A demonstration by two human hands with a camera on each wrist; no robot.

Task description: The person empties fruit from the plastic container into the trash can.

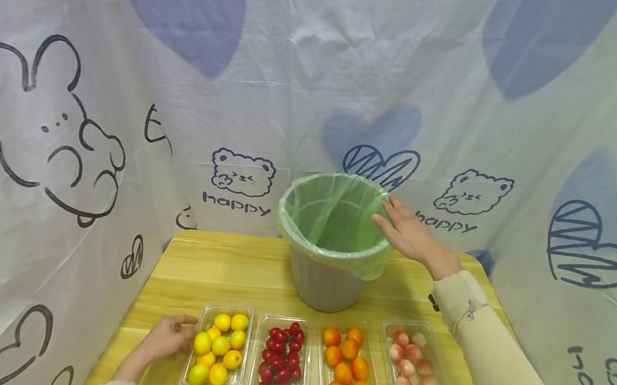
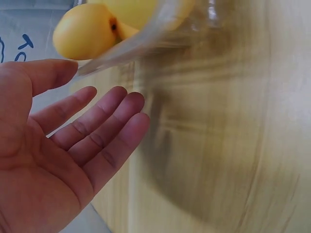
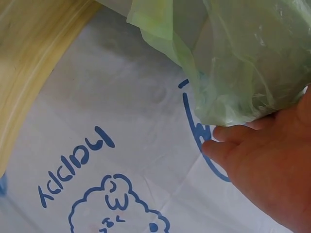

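A grey bin (image 1: pixel 325 279) lined with a green plastic bag (image 1: pixel 333 216) stands toward the back of the table. My right hand (image 1: pixel 410 234) is at the right side of its rim, fingers extended against the overhanging bag; in the right wrist view that bag (image 3: pixel 243 63) hangs over the fingers. Beside the clear tray (image 1: pixel 249 328) of small yellow fruits (image 1: pixel 221 345), my left hand (image 1: pixel 170 337) holds nothing. Its fingers are loosely bent, palm showing in the left wrist view, and the thumb (image 2: pixel 53 75) is right at the tray's edge below a yellow fruit (image 2: pixel 85 31).
Along the front of the wooden table (image 1: pixel 222 263) stand further clear trays with dark red cherry-like fruits (image 1: pixel 277 360), orange fruits (image 1: pixel 348 352) and pink-white peach-like fruits (image 1: pixel 406 366). A white printed cloth (image 1: pixel 293 71) hangs close behind and on both sides.
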